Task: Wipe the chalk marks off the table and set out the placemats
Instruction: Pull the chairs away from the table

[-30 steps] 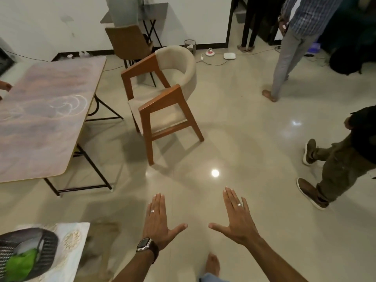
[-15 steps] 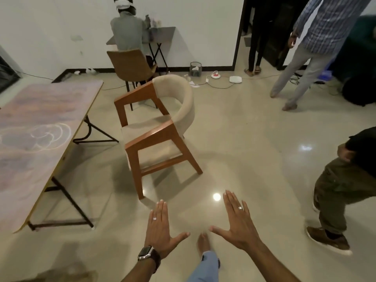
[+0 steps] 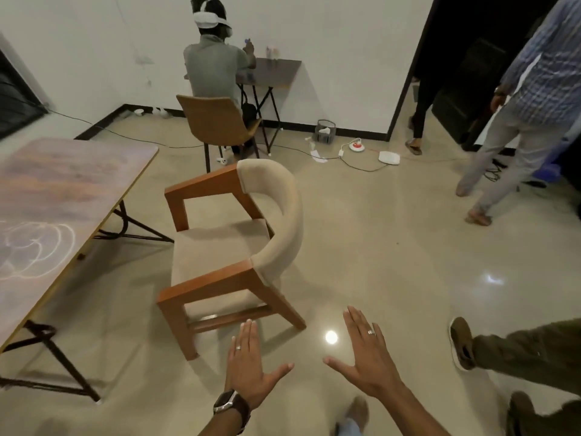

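Note:
A long pinkish table (image 3: 69, 184) on black folding legs stands at the left. White chalk loops (image 3: 37, 250) cover its near part by the left edge of the view. My left hand (image 3: 251, 369) and my right hand (image 3: 364, 360) are held out flat over the floor at the bottom centre, palms down, fingers straight, holding nothing. Both are well to the right of the table. No placemats or cloth are in view.
A wooden armchair (image 3: 232, 253) with beige cushions stands just ahead of my hands, beside the table. A person sits at a small desk (image 3: 270, 70) by the far wall. Others stand at the right (image 3: 518, 114) and lower right (image 3: 518, 350). Cables and plugs (image 3: 358, 152) lie on the floor.
The view has swung up and right: the table slid left, the chair came nearer, and the basket and mat at the bottom left left the view. My hands stay flat and empty.

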